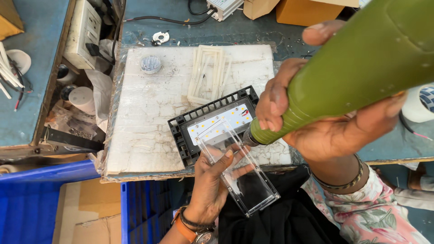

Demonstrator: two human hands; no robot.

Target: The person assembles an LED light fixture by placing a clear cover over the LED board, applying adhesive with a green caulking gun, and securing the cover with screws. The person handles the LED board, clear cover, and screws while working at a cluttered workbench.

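Note:
My left hand (212, 180) holds a clear rectangular plastic cover (246, 180) from below, tilted over the near edge of a black light housing (181, 131). A white LED board (217, 125) with yellow dots lies inside that housing. My right hand (325, 122) grips a large green powered screwdriver (352, 68); its metal tip (247, 138) sits at the housing's right side, just above the clear cover. A bracelet is on my right wrist and a watch with an orange strap on my left.
The housing rests on a cracked white foam slab (149, 113), with a stack of white frames (207, 74) and a small round cap (150, 64) further back. Blue crates (27, 203) stand below left. A white power strip (83, 31) and cables lie at upper left; cardboard boxes (298, 9) behind.

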